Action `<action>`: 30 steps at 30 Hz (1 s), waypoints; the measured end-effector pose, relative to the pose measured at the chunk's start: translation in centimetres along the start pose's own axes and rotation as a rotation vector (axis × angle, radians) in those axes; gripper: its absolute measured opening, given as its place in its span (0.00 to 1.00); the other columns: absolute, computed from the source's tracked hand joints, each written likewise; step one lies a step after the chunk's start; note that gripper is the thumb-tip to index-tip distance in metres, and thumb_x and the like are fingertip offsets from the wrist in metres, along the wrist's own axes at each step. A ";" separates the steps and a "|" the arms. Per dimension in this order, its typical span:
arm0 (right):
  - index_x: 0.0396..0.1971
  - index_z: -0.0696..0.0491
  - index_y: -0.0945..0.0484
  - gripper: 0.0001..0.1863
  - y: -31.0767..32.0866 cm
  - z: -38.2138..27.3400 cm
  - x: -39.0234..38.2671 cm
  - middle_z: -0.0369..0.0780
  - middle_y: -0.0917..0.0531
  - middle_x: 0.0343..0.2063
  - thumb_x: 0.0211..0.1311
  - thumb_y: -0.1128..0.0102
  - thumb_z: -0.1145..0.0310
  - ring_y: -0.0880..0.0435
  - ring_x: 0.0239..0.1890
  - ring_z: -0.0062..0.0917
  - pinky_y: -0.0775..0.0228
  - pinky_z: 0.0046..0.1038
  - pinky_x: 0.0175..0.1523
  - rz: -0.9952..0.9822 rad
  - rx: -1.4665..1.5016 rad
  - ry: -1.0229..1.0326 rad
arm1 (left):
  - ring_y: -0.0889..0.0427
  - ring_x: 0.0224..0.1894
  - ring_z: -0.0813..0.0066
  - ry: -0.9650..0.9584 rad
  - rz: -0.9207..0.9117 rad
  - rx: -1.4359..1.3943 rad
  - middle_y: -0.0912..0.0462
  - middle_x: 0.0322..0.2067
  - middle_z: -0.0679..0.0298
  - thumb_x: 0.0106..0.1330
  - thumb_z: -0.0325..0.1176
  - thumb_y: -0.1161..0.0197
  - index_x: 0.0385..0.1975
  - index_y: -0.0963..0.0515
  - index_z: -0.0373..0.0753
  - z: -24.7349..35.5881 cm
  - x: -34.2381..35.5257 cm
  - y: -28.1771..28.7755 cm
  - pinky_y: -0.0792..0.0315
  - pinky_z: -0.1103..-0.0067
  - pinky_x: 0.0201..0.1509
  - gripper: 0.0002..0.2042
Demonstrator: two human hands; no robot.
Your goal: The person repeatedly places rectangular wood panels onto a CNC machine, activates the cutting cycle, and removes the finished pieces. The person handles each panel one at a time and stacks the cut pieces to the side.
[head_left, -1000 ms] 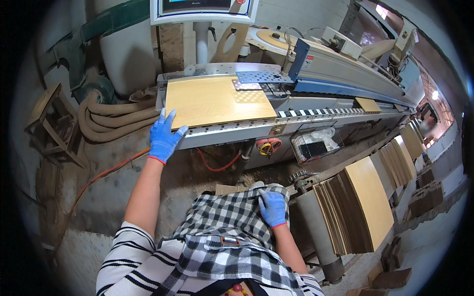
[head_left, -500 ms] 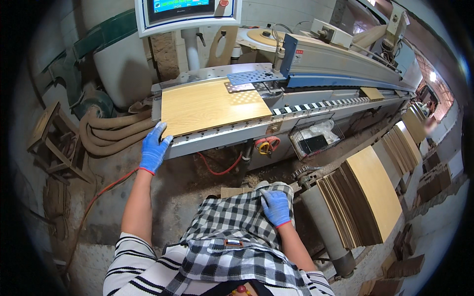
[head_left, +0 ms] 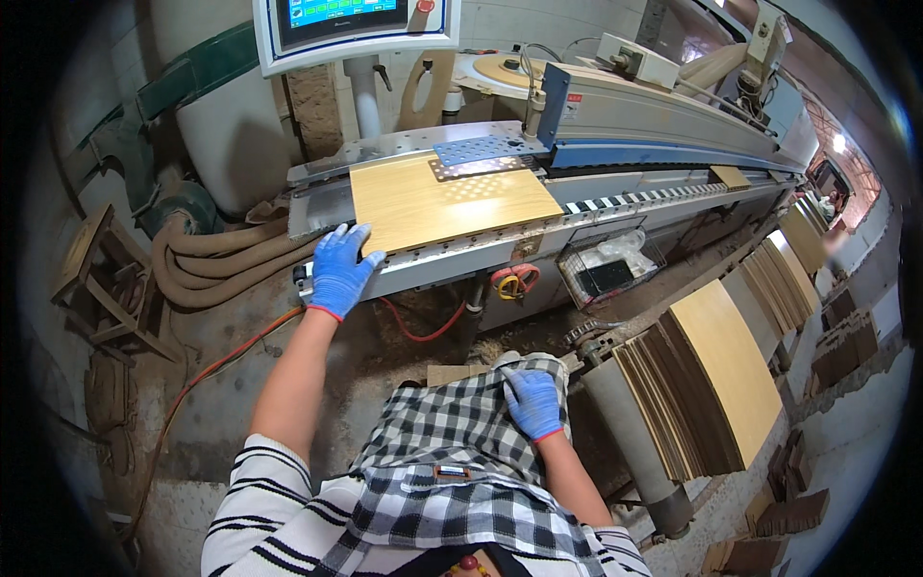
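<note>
A flat wood-grain board [head_left: 423, 212] lies on the bed of a long edge-banding machine [head_left: 654, 125]. Its far part passes under a blue perforated plate [head_left: 486, 148]. My left hand [head_left: 341, 269], in a blue glove with a red cuff, touches the board's near left corner, fingers spread and not wrapped round it. In the same kind of glove, my right hand [head_left: 534, 402] rests flat on the black-and-white checkered apron [head_left: 452, 423] over my leg. To the right of that hand, a stack of wood-grain boards [head_left: 726, 375] sits on a roller [head_left: 635, 433].
A control screen [head_left: 351, 24] stands over the machine's left end. Thick hoses [head_left: 212, 264] and a wooden stool [head_left: 101, 279] are at the left. Under the bed hang a wire basket [head_left: 611, 269] and red-and-yellow scissors [head_left: 514, 281]. An orange hose [head_left: 207, 370] crosses the floor.
The board has slid right along the machine bed. My left hand has moved right with it, keeping at its left corner. My right hand stays on the apron.
</note>
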State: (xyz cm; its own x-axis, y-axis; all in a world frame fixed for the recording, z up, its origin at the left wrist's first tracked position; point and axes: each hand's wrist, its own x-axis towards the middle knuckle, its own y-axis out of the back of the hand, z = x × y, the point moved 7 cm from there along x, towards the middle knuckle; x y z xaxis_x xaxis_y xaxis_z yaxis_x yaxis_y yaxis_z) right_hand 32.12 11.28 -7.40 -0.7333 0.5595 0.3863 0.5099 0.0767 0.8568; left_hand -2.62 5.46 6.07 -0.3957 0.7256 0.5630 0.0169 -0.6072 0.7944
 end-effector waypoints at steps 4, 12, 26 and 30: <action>0.44 0.52 0.23 0.14 0.1 -0.1 0.0 0.43 0.20 0.33 0.57 0.44 0.67 0.23 0.38 0.39 0.33 0.39 0.47 -0.009 0.012 -0.018 | 0.28 0.57 0.55 -0.074 0.042 -0.025 0.22 0.51 0.52 0.59 0.50 0.38 0.52 0.26 0.38 2.6 1.3 -1.8 0.39 0.64 0.63 0.26; 0.43 0.52 0.23 0.14 9.1 4.2 1.2 0.43 0.20 0.38 0.56 0.44 0.68 0.23 0.42 0.40 0.34 0.41 0.49 0.358 -0.009 -0.082 | 0.20 0.27 0.58 -0.010 -0.058 0.136 0.19 0.25 0.54 0.59 0.56 0.42 0.54 0.26 0.45 6.6 2.9 -4.4 0.26 0.64 0.33 0.27; 0.55 0.51 0.29 0.26 19.5 12.3 0.2 0.40 0.26 0.51 0.54 0.40 0.63 0.32 0.57 0.34 0.48 0.40 0.66 0.305 -0.779 -0.387 | 0.19 0.33 0.61 -0.132 0.059 0.179 0.16 0.35 0.59 0.64 0.50 0.44 0.47 0.21 0.44 6.7 2.3 -4.2 0.26 0.67 0.39 0.19; 0.51 0.51 0.26 0.21 20.6 7.0 -3.0 0.40 0.24 0.50 0.57 0.42 0.63 0.29 0.56 0.35 0.44 0.40 0.65 0.484 -0.643 -0.363 | 0.19 0.33 0.61 -0.114 0.057 0.187 0.17 0.34 0.59 0.64 0.50 0.44 0.47 0.22 0.43 6.4 1.8 -4.0 0.27 0.67 0.39 0.19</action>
State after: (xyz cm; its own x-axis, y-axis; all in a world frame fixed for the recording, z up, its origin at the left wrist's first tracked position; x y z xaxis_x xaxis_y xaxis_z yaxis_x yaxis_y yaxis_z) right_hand 47.96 17.01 6.72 -0.2584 0.6464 0.7179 0.2957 -0.6545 0.6958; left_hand 2.49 11.29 5.41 -0.2832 0.7303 0.6217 0.2099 -0.5853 0.7832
